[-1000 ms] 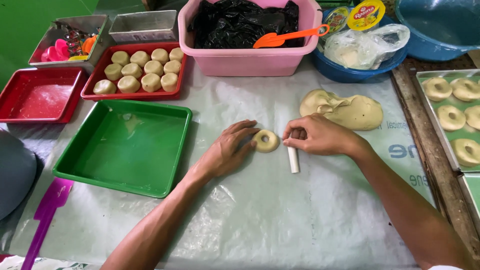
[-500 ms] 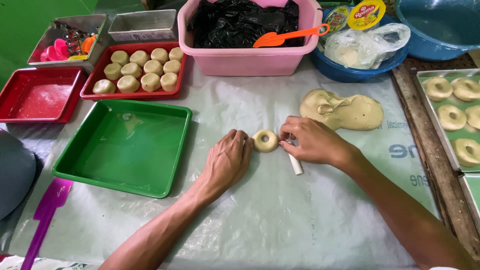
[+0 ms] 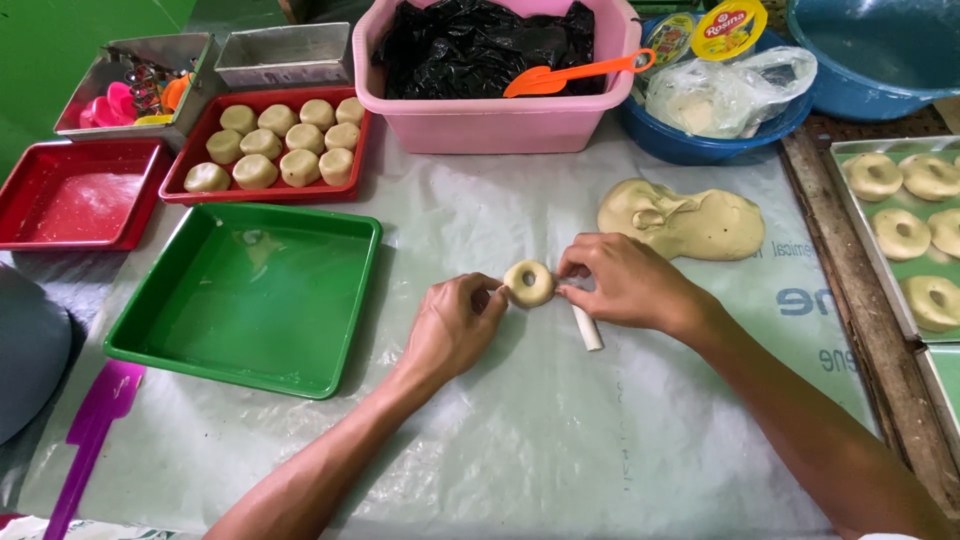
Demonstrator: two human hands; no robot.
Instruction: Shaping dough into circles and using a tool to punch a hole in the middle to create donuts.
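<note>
Both hands (image 3: 455,325) (image 3: 620,282) pinch dough ring (image 3: 528,283), hiding its edges.

A dough ring (image 3: 528,283) lies between the hands, left hand (image 3: 455,325) and right hand (image 3: 625,282), on the bench (image 3: 560,440). A short stick (image 3: 587,327) lies under the right hand. A dough lump (image 3: 690,220) sits beyond it, an empty tray (image 3: 250,295) left of the left hand.
</note>
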